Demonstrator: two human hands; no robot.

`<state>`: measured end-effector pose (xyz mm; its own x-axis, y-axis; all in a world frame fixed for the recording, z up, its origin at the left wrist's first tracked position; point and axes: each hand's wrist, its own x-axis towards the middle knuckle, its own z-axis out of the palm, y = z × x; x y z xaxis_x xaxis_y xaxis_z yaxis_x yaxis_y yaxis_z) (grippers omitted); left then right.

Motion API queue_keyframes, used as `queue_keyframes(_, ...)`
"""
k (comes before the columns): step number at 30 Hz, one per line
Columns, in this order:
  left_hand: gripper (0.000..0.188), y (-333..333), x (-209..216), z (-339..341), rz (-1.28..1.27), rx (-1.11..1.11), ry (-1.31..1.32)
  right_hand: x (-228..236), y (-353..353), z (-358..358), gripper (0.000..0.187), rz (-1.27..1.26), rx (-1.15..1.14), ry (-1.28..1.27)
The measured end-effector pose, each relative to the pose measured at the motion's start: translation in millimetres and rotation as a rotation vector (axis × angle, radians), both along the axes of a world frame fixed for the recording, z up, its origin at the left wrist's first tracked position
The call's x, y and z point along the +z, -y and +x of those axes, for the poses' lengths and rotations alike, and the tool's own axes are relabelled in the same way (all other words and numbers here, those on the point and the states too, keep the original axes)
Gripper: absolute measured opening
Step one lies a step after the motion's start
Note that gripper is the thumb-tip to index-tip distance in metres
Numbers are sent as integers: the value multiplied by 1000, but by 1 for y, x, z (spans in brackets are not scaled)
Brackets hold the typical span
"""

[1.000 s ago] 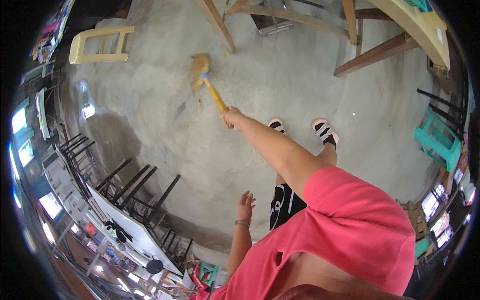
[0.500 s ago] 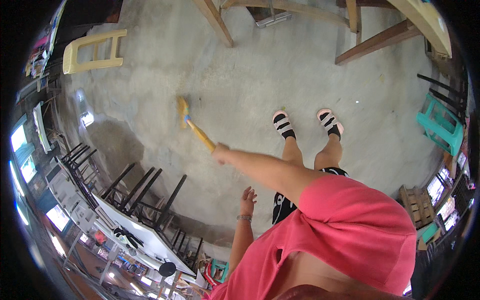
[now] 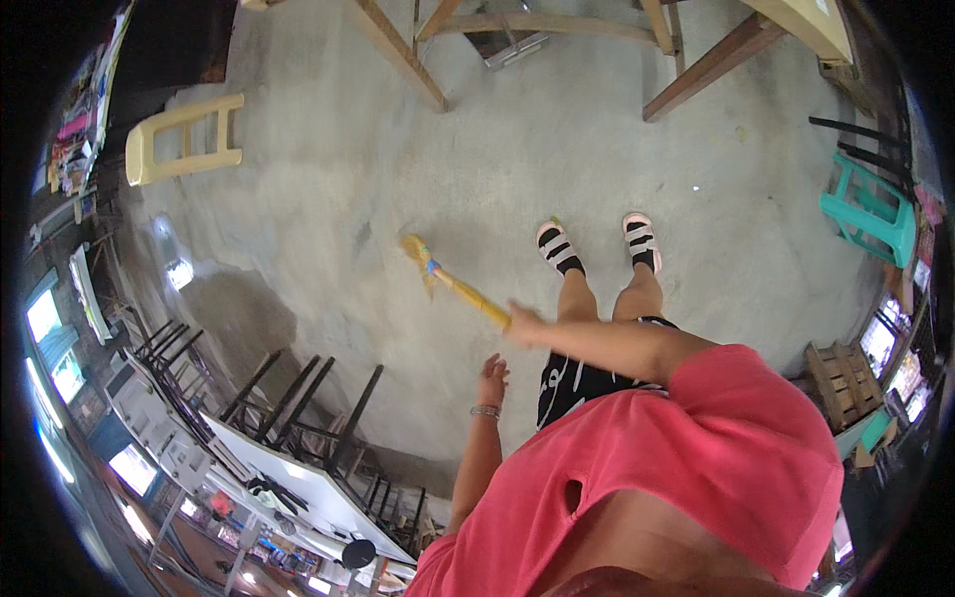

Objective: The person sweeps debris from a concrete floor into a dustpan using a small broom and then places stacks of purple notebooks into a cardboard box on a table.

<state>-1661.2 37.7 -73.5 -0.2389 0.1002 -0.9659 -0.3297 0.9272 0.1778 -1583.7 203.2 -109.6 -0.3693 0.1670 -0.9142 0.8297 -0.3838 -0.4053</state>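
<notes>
My right arm [image 3: 622,353] reaches across toward the left, and its hand [image 3: 527,326] is closed around the yellow handle of a short broom [image 3: 475,298]. The broom tilts down to the far left. Its straw-coloured bristles [image 3: 418,261] rest on or just above the concrete floor [image 3: 338,169]; which one I cannot tell. Blue binding shows where handle and bristles meet. Below the broom hand, my left hand [image 3: 492,373] hangs with nothing in it, fingers loosely apart. A bracelet [image 3: 485,411] circles that wrist.
A cream plastic stool [image 3: 169,149] lies on its side at the far left. Wooden table legs [image 3: 403,55] and a dustpan-like metal-edged object [image 3: 517,52] are at the top. A teal stool [image 3: 875,219] is at right, black-legged furniture [image 3: 338,423] at lower left.
My right hand has swept the broom rightward and nearer to me, toward my feet. The left hand has risen slightly in view, still empty. My whole view has shifted a little.
</notes>
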Motion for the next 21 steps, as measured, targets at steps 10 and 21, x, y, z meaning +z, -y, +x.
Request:
queue_keyframes(10,31,-209,50,-58,636,-653,-502,40,-73,107,40,456,-397,141)
queue_keyframes(21,28,-597,255,119,1520,-1431,-834,-19,-246,57,32,-142,-805,-193)
